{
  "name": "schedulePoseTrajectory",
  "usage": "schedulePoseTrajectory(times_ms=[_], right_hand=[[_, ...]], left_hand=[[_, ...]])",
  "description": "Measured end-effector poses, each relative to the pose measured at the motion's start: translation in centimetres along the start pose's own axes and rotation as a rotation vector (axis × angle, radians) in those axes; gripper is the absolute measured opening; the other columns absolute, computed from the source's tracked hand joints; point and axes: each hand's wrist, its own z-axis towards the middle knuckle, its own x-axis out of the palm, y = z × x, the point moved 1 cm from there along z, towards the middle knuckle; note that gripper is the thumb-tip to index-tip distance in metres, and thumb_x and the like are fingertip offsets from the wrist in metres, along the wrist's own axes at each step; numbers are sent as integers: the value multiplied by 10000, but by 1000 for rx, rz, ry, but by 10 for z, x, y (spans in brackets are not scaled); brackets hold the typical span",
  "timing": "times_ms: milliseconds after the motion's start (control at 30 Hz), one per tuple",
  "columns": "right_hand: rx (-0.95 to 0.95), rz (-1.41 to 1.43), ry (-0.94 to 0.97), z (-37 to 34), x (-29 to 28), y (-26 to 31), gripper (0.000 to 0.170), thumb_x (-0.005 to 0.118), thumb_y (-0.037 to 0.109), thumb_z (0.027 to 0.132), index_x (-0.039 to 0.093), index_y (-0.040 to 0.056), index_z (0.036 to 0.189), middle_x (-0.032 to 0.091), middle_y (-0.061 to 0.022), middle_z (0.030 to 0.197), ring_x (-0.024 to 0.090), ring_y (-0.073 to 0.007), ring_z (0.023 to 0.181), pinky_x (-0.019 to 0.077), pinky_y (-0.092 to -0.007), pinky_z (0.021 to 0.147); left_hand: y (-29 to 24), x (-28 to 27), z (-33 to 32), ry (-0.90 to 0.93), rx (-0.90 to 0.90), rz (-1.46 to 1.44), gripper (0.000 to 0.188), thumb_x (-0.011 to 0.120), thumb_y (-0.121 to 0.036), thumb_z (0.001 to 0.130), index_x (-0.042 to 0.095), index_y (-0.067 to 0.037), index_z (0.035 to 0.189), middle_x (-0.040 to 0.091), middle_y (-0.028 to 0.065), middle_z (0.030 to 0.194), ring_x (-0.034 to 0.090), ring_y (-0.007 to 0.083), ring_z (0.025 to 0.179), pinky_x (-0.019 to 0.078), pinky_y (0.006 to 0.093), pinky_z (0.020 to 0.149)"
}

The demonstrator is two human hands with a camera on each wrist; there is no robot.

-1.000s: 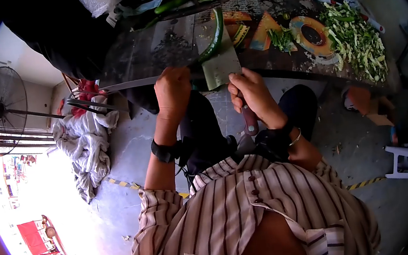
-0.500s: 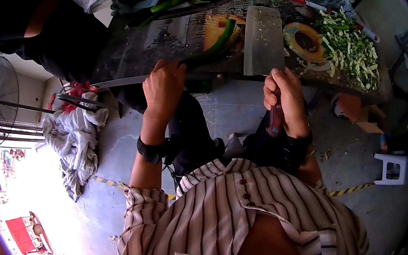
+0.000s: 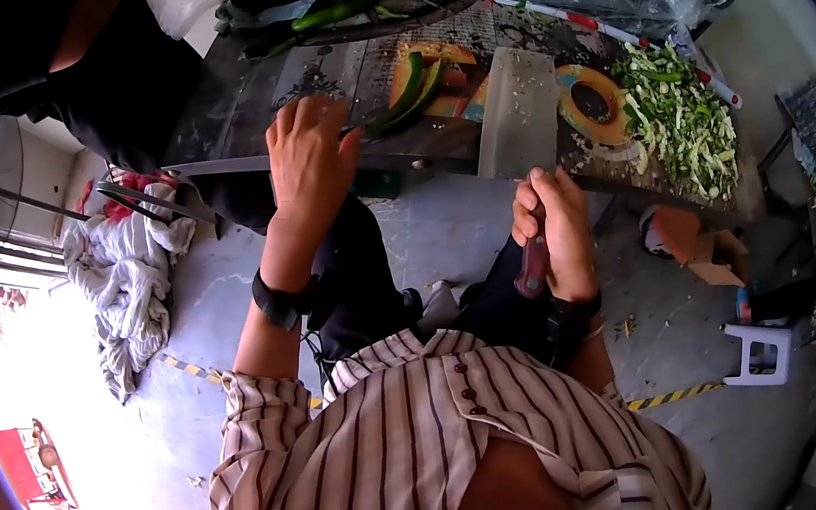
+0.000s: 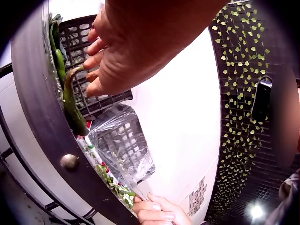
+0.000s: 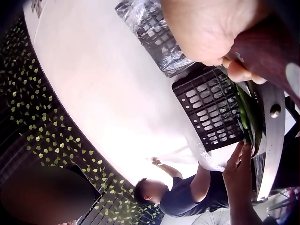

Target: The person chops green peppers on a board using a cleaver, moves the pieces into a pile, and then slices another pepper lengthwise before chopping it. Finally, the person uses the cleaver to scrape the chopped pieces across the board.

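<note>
My left hand (image 3: 311,155) is over the table's front edge, fingers extended and apart. Close to its fingertips is the stem end of a long green pepper (image 3: 397,110), also seen in the left wrist view as a curved pepper (image 4: 71,105). A second, lighter green length of pepper (image 3: 432,81) lies alongside it. My right hand (image 3: 562,222) grips the dark red wooden handle (image 3: 532,266) of a cleaver. The broad cleaver blade (image 3: 517,107) extends over the table, flat face up, to the right of the peppers.
A heap of chopped green vegetable (image 3: 685,123) covers the table's right end. Whole green peppers (image 3: 330,14) lie at the back by a black plastic crate (image 5: 211,108). Another person (image 5: 187,192) stands at the left. A white stool (image 3: 759,353) is on the floor.
The left hand has loosened from the pepper, its fingers now extended. The cleaver has moved right, away from beneath the pepper, which now lies beside the other length.
</note>
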Motion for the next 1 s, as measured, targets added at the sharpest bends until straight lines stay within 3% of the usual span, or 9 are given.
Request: schedulePoseTrajectory(times_ms=[100,367,667,733,1000], right_hand=[[17,-9,11,0,-1,-4,177,483,189,984,408,84,863,471,-6,705,443,-90,483,391,-265,444],[24,-61,26,-3,1,-6,183,479,201,987,425,76,865,477,-8,708,446,-90,483,399,-266,441],[98,-94,111,-8,8,-8,165,497,209,986,450,76,901,475,-2,717,460,-84,486,404,-253,425],[119,-82,120,-5,10,-11,158,503,203,985,453,78,901,478,-5,713,463,-85,487,408,-251,427],[153,-124,172,-3,21,-17,191,511,188,980,437,55,864,484,-27,698,465,-98,470,418,-264,426]], left_hand=[[-13,4,9,40,-3,-88,303,695,-198,794,665,-62,1064,626,81,1047,541,297,1045,416,387,900],[-20,45,29,179,-20,-193,222,629,-226,849,661,-64,996,631,129,972,573,339,977,452,420,857],[-15,56,34,250,-92,-251,204,584,-229,876,659,-56,951,644,177,843,626,362,830,484,457,714],[-15,54,36,364,-233,-371,190,577,-213,877,662,-55,939,650,178,841,620,372,826,481,461,720],[-9,63,29,176,-150,-352,193,557,-188,883,649,-43,970,629,203,898,602,398,868,479,457,751]])
